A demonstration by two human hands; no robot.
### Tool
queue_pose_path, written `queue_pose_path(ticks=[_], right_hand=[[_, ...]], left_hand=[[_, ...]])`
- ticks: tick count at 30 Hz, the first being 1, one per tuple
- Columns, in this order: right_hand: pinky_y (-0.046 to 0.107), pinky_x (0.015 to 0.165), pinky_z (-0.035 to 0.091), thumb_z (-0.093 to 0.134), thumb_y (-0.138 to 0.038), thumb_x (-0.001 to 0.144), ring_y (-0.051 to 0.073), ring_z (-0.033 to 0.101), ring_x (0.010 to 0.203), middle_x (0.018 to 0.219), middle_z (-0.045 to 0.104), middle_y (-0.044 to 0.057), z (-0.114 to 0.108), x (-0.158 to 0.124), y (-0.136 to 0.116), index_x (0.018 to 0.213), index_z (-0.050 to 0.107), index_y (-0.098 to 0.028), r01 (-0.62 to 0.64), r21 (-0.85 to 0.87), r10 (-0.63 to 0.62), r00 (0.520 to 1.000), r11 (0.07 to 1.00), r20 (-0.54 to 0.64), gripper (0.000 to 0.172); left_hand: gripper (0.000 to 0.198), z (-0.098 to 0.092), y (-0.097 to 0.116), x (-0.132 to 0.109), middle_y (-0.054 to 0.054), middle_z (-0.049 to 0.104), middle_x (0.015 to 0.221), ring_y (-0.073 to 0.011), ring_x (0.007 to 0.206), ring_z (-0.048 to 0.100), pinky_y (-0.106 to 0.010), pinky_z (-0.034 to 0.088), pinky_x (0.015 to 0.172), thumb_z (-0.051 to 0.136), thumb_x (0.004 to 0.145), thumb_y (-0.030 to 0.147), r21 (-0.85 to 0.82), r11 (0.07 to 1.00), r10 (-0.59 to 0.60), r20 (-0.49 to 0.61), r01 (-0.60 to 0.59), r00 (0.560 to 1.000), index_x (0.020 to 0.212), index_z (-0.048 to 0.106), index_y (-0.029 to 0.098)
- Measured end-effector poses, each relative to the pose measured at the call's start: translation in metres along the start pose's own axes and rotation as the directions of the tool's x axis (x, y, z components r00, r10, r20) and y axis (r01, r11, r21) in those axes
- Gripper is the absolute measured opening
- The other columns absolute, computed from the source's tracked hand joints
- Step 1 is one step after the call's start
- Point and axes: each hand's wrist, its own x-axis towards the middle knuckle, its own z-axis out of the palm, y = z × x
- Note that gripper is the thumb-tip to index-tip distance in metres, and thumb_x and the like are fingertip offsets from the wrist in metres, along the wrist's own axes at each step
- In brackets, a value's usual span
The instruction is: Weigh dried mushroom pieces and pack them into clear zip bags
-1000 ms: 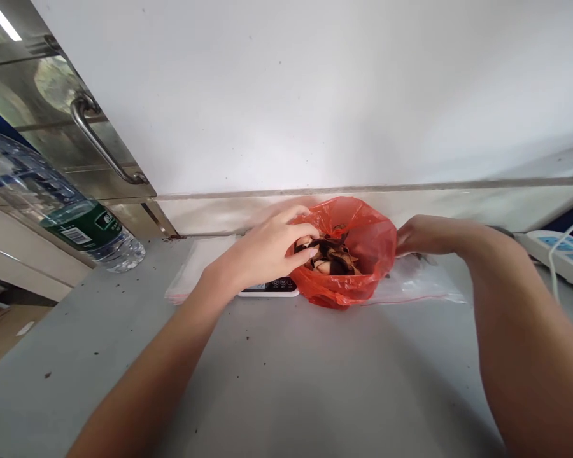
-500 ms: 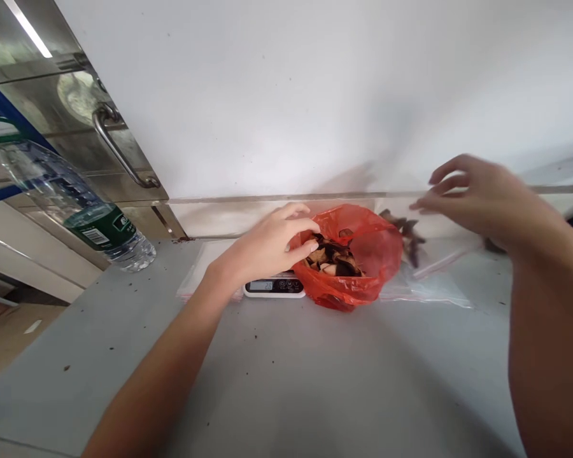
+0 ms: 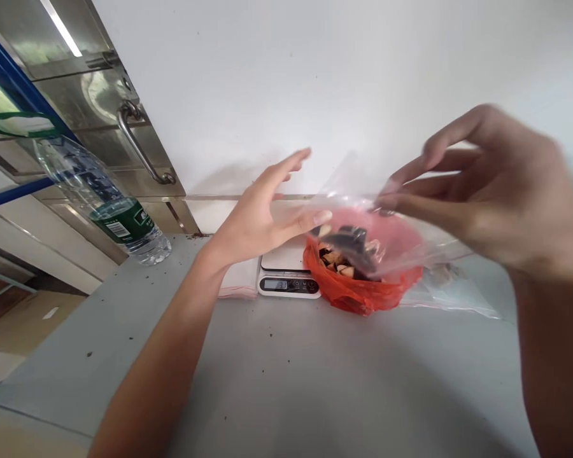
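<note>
My right hand (image 3: pixel 477 191) pinches a clear plastic bag (image 3: pixel 363 248) with a few dark pieces in it, slightly blurred. The bag hangs over a red plastic bag (image 3: pixel 363 299), whose mouth is open and which holds dark and pale brown dried pieces (image 3: pixel 337 261). My left hand (image 3: pixel 262 213) is open, thumb apart from the fingers; its thumb tip overlaps the clear bag's left edge, and I cannot tell whether they touch. Below that hand lies a white digital scale (image 3: pixel 286 286) with a lit display, beside the red bag.
A large water bottle (image 3: pixel 124 219) with a green label stands at the table's left. Flat clear bags (image 3: pixel 239 280) lie left of the scale, and more plastic (image 3: pixel 453 296) lies right of the red bag. Dark crumbs dot the grey table (image 3: pixel 315 381). A white wall (image 3: pixel 315 95) rises behind.
My right hand has come left and now holds up the clear bag with dark pieces over the red bag. My left hand has lifted off the red bag and opened wider. The scale's reading has changed.
</note>
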Motion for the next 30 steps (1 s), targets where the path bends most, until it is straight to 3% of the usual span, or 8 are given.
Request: queue_pose_path(ticks=[3,7,14,18,22,25,27,30], right_hand=[[0.034,0.058,0.06,0.089,-0.035,0.062,0.018,0.073,0.067,0.078,0.071,-0.002,0.017,0.002,0.003,0.082,0.044,-0.027,-0.127,0.127,0.091,0.963,0.984,0.255,0.05],[0.029,0.053,0.053,0.088,-0.039,0.065,0.016,0.066,0.06,0.074,0.072,-0.004,0.025,0.006,0.015,0.087,0.05,-0.027,-0.249,0.097,0.197,0.907,0.964,0.373,0.046],[0.033,0.061,0.048,0.09,-0.066,0.06,0.015,0.058,0.061,0.065,0.067,0.003,0.013,0.015,0.025,0.062,0.068,-0.021,-0.448,-0.162,0.455,0.687,0.879,0.566,0.05],[0.034,0.068,0.049,0.094,-0.062,0.055,0.015,0.059,0.067,0.071,0.068,0.002,0.018,0.016,0.028,0.063,0.074,-0.021,-0.485,-0.078,0.422,0.657,0.871,0.625,0.047],[0.032,0.064,0.045,0.093,-0.056,0.06,0.012,0.052,0.062,0.066,0.062,0.0,0.026,0.015,0.036,0.059,0.07,-0.02,-0.495,-0.05,0.404,0.641,0.867,0.653,0.042],[0.031,0.061,0.042,0.093,-0.051,0.058,0.013,0.051,0.061,0.062,0.06,-0.001,0.032,0.013,0.041,0.056,0.068,-0.021,-0.513,-0.043,0.413,0.635,0.857,0.652,0.04],[0.031,0.06,0.042,0.094,-0.05,0.057,0.014,0.053,0.062,0.062,0.061,-0.001,0.035,0.012,0.043,0.057,0.069,-0.022,-0.527,-0.04,0.425,0.635,0.849,0.645,0.038],[0.032,0.059,0.044,0.093,-0.051,0.057,0.014,0.055,0.063,0.064,0.062,0.0,0.039,0.01,0.043,0.06,0.069,-0.022,-0.538,-0.027,0.429,0.64,0.843,0.637,0.038]], left_hand=[[0.031,-0.002,0.006,-0.001,-0.008,0.077,0.124,-0.0284,0.12,0.07,-0.039,0.059,0.098,0.069,0.097,0.044,-0.088,0.996,-0.006,0.096,0.015,0.995,0.115,0.076,0.02],[0.021,-0.005,0.001,0.0,-0.005,0.078,0.083,-0.0186,0.08,0.075,-0.029,0.061,0.073,0.065,0.098,0.032,-0.19,0.976,-0.075,0.163,0.106,0.984,0.085,0.072,0.017],[0.021,-0.009,-0.035,0.006,-0.003,0.074,0.074,-0.0157,0.072,0.074,-0.027,0.059,0.07,0.065,0.1,0.025,-0.307,0.923,-0.254,-0.032,0.232,0.967,0.08,0.065,0.018],[0.007,-0.001,-0.048,0.005,-0.002,0.074,0.079,-0.0189,0.073,0.075,-0.033,0.061,0.074,0.067,0.098,0.026,-0.26,0.883,-0.409,-0.015,0.391,0.913,0.095,0.064,0.021],[0.031,0.007,-0.044,0.004,-0.004,0.073,0.102,-0.0219,0.092,0.073,-0.036,0.057,0.083,0.079,0.085,0.025,0.006,0.923,-0.375,-0.219,0.386,0.901,0.11,0.061,0.023],[0.022,0.009,-0.029,0.003,-0.003,0.072,0.089,-0.0188,0.081,0.068,-0.031,0.052,0.074,0.077,0.087,0.038,0.021,0.97,-0.245,0.117,0.244,0.963,0.087,0.065,0.02],[0.026,0.01,-0.019,0.003,-0.003,0.073,0.08,-0.0175,0.074,0.066,-0.029,0.049,0.067,0.076,0.088,0.043,-0.032,0.98,-0.168,0.39,0.195,0.906,0.08,0.068,0.02],[0.027,0.012,-0.013,0.003,-0.003,0.074,0.078,-0.0171,0.071,0.065,-0.029,0.045,0.063,0.075,0.087,0.045,-0.012,0.983,-0.152,0.487,0.181,0.86,0.078,0.073,0.019]])
